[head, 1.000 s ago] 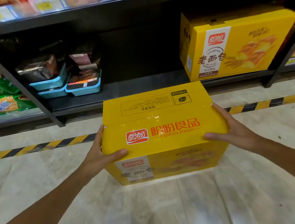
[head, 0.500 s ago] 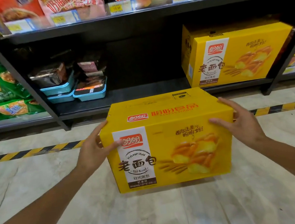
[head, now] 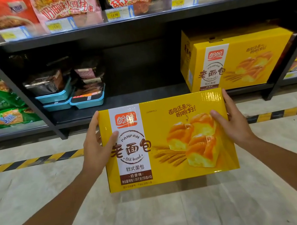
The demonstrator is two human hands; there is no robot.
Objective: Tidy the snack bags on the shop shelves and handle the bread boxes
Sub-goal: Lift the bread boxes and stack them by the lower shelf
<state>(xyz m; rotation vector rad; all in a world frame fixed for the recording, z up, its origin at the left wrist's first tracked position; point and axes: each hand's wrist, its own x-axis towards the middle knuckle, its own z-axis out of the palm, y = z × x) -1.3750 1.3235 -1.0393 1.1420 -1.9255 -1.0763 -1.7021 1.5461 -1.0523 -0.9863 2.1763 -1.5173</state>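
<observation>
Pale stone flooring (head: 162, 219) lies under a yellow bread box (head: 168, 140) held up in front of the bottom shelf (head: 141, 97) — the left hand (head: 95, 151) and right hand (head: 233, 125) clamp its two short ends, thumbs on the printed face. Behind it, a second bread box (head: 237, 61) sits on that shelf at right, blue trays (head: 73, 95) at left.

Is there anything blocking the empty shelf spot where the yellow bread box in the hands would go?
Nothing visible. The held bread box faces a bare stretch of bottom shelf, between the blue trays and the other yellow box.
</observation>
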